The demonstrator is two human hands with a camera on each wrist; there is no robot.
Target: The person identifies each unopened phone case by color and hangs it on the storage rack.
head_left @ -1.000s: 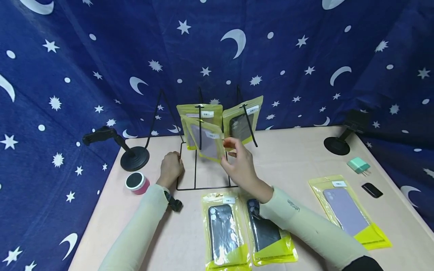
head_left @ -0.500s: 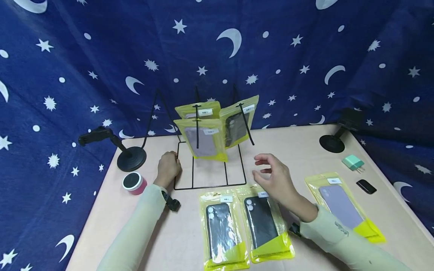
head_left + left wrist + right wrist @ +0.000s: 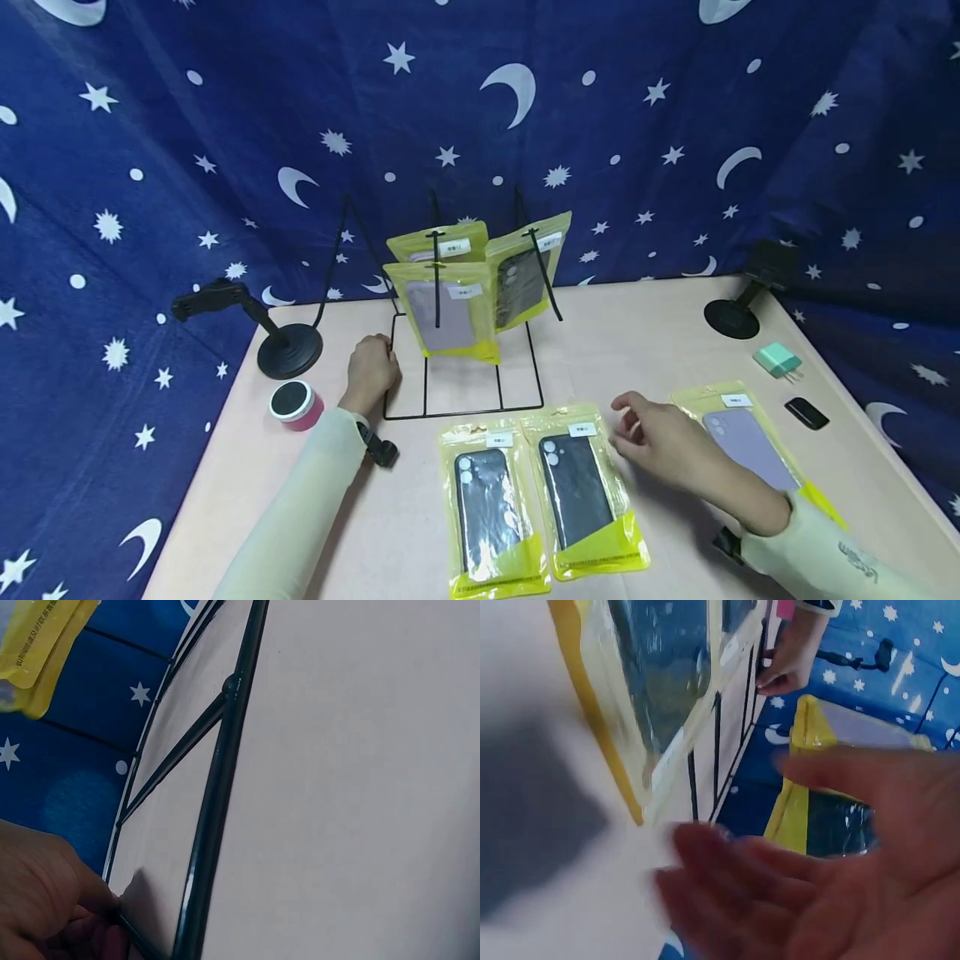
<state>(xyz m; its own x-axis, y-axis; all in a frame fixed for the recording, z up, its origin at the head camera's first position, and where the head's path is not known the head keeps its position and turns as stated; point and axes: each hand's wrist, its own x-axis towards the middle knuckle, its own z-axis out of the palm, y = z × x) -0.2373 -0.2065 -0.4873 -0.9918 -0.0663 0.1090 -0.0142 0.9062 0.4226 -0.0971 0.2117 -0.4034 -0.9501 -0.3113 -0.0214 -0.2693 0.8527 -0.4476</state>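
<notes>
My left hand grips the left side of a black wire display rack's base; the left wrist view shows fingers curled round the thin wire. From the rack's hooks hang yellow-edged pouches: a lilac phone case in front, another pouch partly hidden behind it, and a dark phone case to the right. My right hand hovers over the table with bent fingers, nothing in it. It is between a pouched black phone case and a pouched lilac phone case, which it partly covers.
Another pouched black phone case lies at the front middle. Left stand a black phone stand and a pink jar. At the right are another stand, a green charger plug and a small black object.
My right hand has let go of the front hanging lilac phone case pouch and moved right and toward me. That pouch has swung to face forward. My left hand keeps its grip on the rack.
</notes>
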